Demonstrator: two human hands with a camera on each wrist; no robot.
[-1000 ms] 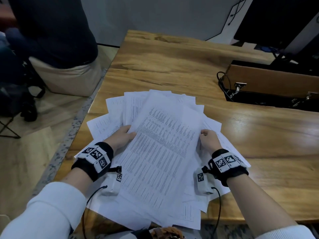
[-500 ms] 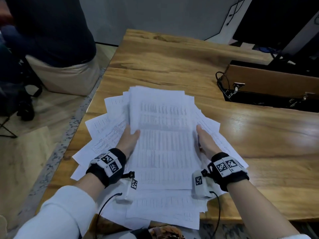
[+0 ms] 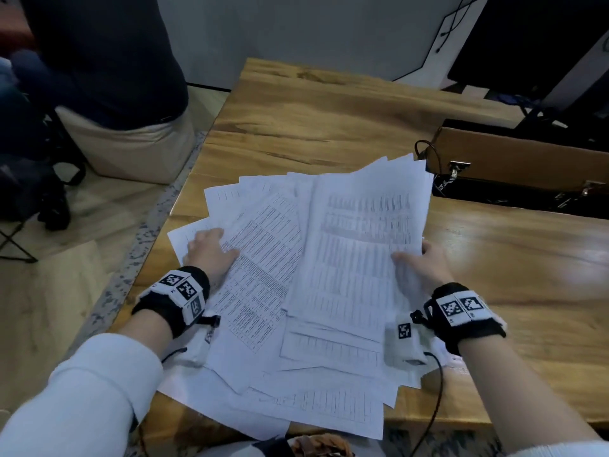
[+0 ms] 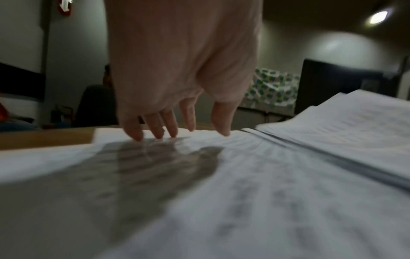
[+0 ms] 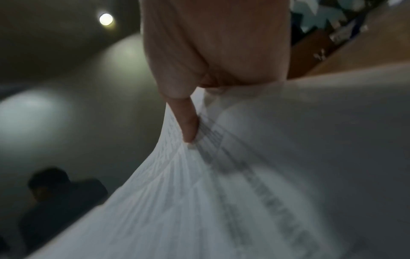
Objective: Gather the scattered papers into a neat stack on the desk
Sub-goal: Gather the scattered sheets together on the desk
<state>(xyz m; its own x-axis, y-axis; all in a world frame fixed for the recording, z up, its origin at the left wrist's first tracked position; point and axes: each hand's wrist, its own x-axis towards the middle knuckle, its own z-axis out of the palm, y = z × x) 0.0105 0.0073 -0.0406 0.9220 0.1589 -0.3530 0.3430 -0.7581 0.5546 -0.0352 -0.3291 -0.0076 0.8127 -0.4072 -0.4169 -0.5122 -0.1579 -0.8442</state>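
Note:
Several printed white papers point(image 3: 263, 258) lie fanned out on the near part of the wooden desk point(image 3: 329, 127), some hanging over its front edge. My right hand point(image 3: 418, 265) grips the right edge of a lifted bundle of sheets point(image 3: 362, 245), thumb on top; in the right wrist view the thumb point(image 5: 188, 122) presses the curved bundle point(image 5: 244, 175). My left hand point(image 3: 211, 249) lies on the left sheets with fingers spread; in the left wrist view its straight fingertips point(image 4: 170, 129) touch the paper point(image 4: 199, 192).
A brown case point(image 3: 527, 159) with cables lies at the desk's right rear, beside a dark monitor point(image 3: 527, 44). A seated person point(image 3: 99, 61) is on the floor side to the left. Bare desk stretches behind the papers and to the right.
My right hand has carried the top bundle to the right and lifted it. My left hand let go of the bundle and moved left onto the fanned sheets.

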